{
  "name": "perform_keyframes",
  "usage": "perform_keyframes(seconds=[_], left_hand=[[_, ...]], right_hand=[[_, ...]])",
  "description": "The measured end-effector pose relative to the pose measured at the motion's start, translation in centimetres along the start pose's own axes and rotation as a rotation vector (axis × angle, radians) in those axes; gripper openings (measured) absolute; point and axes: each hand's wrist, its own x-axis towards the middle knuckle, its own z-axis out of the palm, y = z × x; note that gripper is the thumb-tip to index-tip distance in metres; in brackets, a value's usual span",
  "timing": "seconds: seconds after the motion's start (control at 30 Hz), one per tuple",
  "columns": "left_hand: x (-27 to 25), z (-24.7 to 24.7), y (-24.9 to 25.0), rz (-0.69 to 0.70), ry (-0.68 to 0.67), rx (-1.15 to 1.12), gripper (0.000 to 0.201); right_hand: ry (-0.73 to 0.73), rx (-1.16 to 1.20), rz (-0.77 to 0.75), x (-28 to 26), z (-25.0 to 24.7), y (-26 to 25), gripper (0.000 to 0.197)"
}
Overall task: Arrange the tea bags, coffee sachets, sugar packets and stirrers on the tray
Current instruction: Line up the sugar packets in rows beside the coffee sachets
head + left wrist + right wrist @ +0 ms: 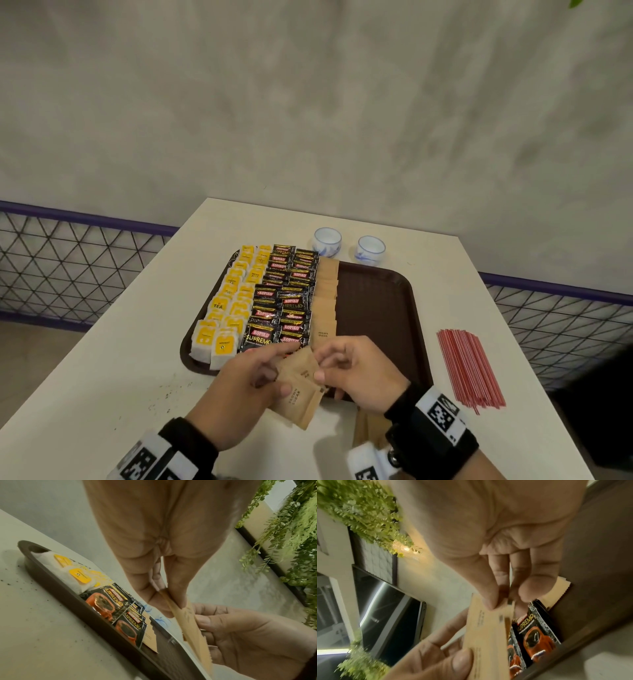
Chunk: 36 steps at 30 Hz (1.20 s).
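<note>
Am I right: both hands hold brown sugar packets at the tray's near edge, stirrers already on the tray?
Not quite. The red stirrers lie on the table right of the tray, per the head view. Both hands, left hand and right hand, do hold brown sugar packets there.

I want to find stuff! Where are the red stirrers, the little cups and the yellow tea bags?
red stirrers (pixel 471 368), head view, middle of bundle.
little cups (pixel 327 242), head view, left cup's rim.
yellow tea bags (pixel 224 344), head view, nearest bag's label.

Both hands meet low and near, wrists banded. The left hand curls, thumb and fingers pinching packets. The right hand faces it, thumb and fingertips nipping the top packet's edge.
</note>
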Motion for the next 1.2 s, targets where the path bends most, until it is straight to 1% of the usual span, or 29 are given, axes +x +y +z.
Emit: perform_keyframes(seconds=[0.17, 0.27, 0.43, 0.53, 0.63, 0.7, 0.93, 1.1, 1.2], left_hand=[[-0.9, -0.9, -0.4, -0.033, 0.050, 0.050, 0.045], [-1.3, -1.3, -0.9, -0.051, 0.062, 0.090, 0.041], [-1.8, -1.6, -1.2, -0.075, 0.073, 0.126, 0.033], [-1.9, -1.6, -1.2, -0.063, 0.083, 0.136, 0.026], [-1.8, -1.5, -1.3, -0.071, 0.085, 0.146, 0.022], [-1.7, -1.4, -1.4, -0.082, 0.082, 0.154, 0.022], [-1.6, -1.2, -1.6, -0.119, 0.090, 0.173, 0.023], [-1.4, -1.1, -1.8, -0.141, 0.071, 0.181, 0.023], [-1.2, -1.0, -1.9, -0.147, 0.066, 0.188, 0.023]], right_hand=[[0.125, 0.086, 0.042, -0.3, -1.3, 0.8, 0.010], [0.185, 0.156, 0.092, 0.0, -1.9, 1.3, 0.010], [0.245, 0.195, 0.165, 0.7, -2.3, 1.9, 0.019], [0.298, 0.234, 0.195, 1.3, -2.3, 2.3, 0.032], [0.354, 0.109, 0.229, 2.5, -2.3, 3.2, 0.044], [0.366, 0.035, 0.263, 3.3, -2.1, 3.5, 0.047], [0.355, -0.029, 0.361, 5.5, -0.8, 4.1, 0.043], [0.408, -0.198, 0.338, 6.3, -0.4, 4.1, 0.038], [0.411, -0.218, 0.342, 6.4, -0.6, 4.2, 0.037]])
